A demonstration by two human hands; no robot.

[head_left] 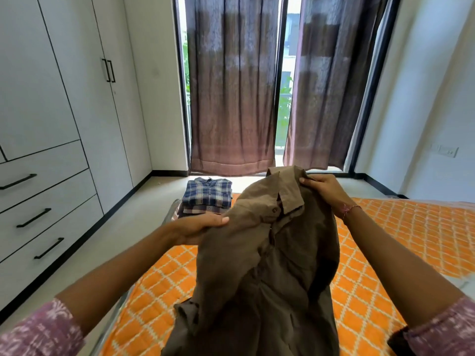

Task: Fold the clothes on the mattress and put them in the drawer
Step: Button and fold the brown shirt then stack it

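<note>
A brown collared shirt hangs unfolded in the air above the mattress with its orange patterned cover. My left hand grips the shirt at its left shoulder. My right hand pinches the fabric next to the collar at the top right. The shirt's lower part drapes down onto the cover near me. A stack of folded shirts, a blue plaid one on top, lies at the mattress's far left corner. The white drawers with black handles in the wardrobe on the left are closed.
The white wardrobe fills the left wall, with a strip of pale floor between it and the mattress. Brown curtains hang over a glass door straight ahead. A wall switch is on the right.
</note>
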